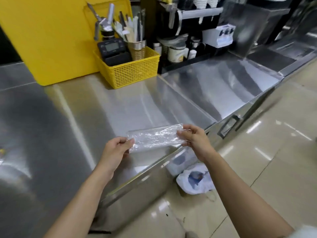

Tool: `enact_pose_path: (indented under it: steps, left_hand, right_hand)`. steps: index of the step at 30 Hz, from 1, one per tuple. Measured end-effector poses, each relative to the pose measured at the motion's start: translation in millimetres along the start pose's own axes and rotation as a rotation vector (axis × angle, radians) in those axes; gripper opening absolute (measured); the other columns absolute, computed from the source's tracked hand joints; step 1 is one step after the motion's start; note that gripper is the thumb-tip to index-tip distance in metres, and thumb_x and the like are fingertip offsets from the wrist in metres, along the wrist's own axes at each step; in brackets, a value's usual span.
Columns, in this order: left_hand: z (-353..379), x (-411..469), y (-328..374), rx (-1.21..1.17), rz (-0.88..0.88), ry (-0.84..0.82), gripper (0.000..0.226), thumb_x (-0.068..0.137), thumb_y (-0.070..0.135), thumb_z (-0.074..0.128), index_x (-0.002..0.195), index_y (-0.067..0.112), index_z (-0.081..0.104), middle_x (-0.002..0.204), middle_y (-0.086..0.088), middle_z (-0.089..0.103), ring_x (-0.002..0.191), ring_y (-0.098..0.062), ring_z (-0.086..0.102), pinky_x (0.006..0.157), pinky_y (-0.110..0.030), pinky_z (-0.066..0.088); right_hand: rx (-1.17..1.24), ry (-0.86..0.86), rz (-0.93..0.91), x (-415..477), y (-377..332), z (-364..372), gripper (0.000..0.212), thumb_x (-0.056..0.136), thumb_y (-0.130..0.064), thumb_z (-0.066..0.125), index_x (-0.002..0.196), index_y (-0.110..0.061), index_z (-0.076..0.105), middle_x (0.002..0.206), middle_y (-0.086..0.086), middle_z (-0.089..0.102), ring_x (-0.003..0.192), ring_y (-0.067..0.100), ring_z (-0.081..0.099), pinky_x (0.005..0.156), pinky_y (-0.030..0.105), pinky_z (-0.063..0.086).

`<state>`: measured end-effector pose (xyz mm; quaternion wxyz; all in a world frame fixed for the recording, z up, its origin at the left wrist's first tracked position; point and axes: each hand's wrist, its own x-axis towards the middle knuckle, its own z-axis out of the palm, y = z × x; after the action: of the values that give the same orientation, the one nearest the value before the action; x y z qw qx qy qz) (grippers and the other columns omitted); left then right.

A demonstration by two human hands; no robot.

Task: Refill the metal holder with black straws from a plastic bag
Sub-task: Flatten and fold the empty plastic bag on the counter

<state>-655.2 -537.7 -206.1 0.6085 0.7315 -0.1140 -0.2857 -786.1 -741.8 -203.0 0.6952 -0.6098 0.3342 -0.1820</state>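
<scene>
A clear plastic bag (154, 137) is stretched flat between my two hands, just above the steel counter's front edge; no straws show inside it. My left hand (117, 148) pinches its left end and my right hand (193, 137) pinches its right end. The metal holder (138, 48) stands in a yellow basket (130, 71) at the back of the counter, with black straws (141, 26) and pale ones sticking up out of it.
A black digital timer (112, 48) sits in the basket beside the holder. A big yellow bin (51, 36) stands behind it. Jars and a dark rack (178, 50) fill the back. A bin lined with a white bag (193, 181) is on the floor below the counter (85, 109).
</scene>
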Motion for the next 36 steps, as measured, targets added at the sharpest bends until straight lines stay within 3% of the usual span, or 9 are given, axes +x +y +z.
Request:
enact_pose_path:
  steps: [3,7,14,16,19,25,28,31,36]
  left_hand:
    - [70.5,8.0,5.2,-0.009,0.035,0.012,0.015,0.084,0.018,0.063,0.074,0.008,0.059,0.057,0.0,0.047,0.052,-0.011,0.042,0.047,-0.013,0.037]
    - [161.9,9.9,-4.0,-0.019,0.0,-0.03,0.017,0.084,0.019,0.064,0.07,0.011,0.057,0.049,0.006,0.045,0.046,-0.011,0.038,0.046,-0.017,0.034]
    - [258.3,2.1,-25.0,-0.015,-0.075,-0.094,0.012,0.083,0.02,0.065,0.086,0.011,0.059,0.07,0.0,0.057,0.062,-0.016,0.048,0.054,-0.024,0.039]
    - [274.5,0.8,-35.0,-0.004,-0.091,-0.062,0.018,0.083,0.021,0.065,0.095,0.013,0.053,0.082,-0.005,0.061,0.065,-0.018,0.05,0.057,-0.026,0.041]
    - [293.5,5.4,-54.8,0.025,-0.073,-0.001,0.019,0.084,0.013,0.063,0.085,0.021,0.046,0.088,-0.014,0.06,0.065,-0.018,0.05,0.054,-0.024,0.041]
    - [323.7,22.6,-110.2,0.134,-0.154,-0.04,0.028,0.084,-0.006,0.046,0.071,0.017,0.054,0.076,-0.006,0.053,0.065,-0.019,0.045,0.05,-0.02,0.041]
    - [335.5,30.7,-146.2,0.1,-0.304,-0.039,0.022,0.084,-0.005,0.047,0.073,0.011,0.056,0.075,-0.005,0.055,0.062,-0.016,0.049,0.054,-0.02,0.044]
    - [348.4,45.3,-189.0,0.058,-0.424,-0.085,0.005,0.083,0.006,0.058,0.087,0.009,0.059,0.083,-0.01,0.059,0.067,-0.015,0.052,0.063,-0.027,0.044]
    - [372.7,79.1,-274.4,0.076,-0.464,-0.041,0.026,0.081,0.005,0.064,0.105,0.011,0.057,0.1,-0.006,0.058,0.078,-0.014,0.055,0.073,-0.028,0.046]
  right_hand:
    - [-0.004,0.019,0.001,25.2,-0.5,-66.1,0.016,0.08,-0.004,0.066,0.088,-0.015,0.057,0.077,0.003,0.063,0.071,0.012,0.062,0.053,0.024,0.045]
    - [-0.009,0.071,0.054,36.5,7.5,-154.6,0.02,0.079,-0.006,0.066,0.096,-0.01,0.058,0.08,0.003,0.063,0.072,0.011,0.062,0.053,0.023,0.046]
    - [-0.045,0.125,0.153,32.8,34.5,-253.8,0.01,0.079,-0.005,0.065,0.087,-0.008,0.062,0.081,0.008,0.063,0.067,0.016,0.058,0.047,0.021,0.043]
    - [-0.047,0.182,0.154,31.1,47.2,-267.2,0.015,0.079,-0.004,0.066,0.092,-0.008,0.06,0.08,0.009,0.061,0.065,0.017,0.056,0.045,0.02,0.043]
    - [-0.057,0.267,0.16,30.1,70.9,-281.1,0.021,0.079,-0.001,0.066,0.094,-0.009,0.053,0.073,0.011,0.055,0.059,0.015,0.052,0.044,0.018,0.043]
    - [-0.051,0.302,0.254,44.1,126.7,-299.9,0.014,0.081,-0.004,0.064,0.071,-0.011,0.056,0.069,0.005,0.057,0.061,0.015,0.051,0.046,0.019,0.042]
    - [-0.008,0.258,0.335,52.1,163.8,-308.8,0.005,0.082,-0.011,0.063,0.086,-0.008,0.063,0.081,0.005,0.06,0.074,0.017,0.056,0.054,0.024,0.046]
    - [-0.041,0.226,0.4,62.7,214.3,-315.2,0.027,0.078,-0.007,0.066,0.104,-0.008,0.061,0.088,0.004,0.058,0.084,0.018,0.058,0.065,0.03,0.048]
    - [-0.102,0.247,0.443,91.9,315.1,-312.9,0.03,0.08,-0.008,0.065,0.109,-0.01,0.057,0.089,-0.003,0.053,0.079,0.012,0.055,0.065,0.026,0.048]
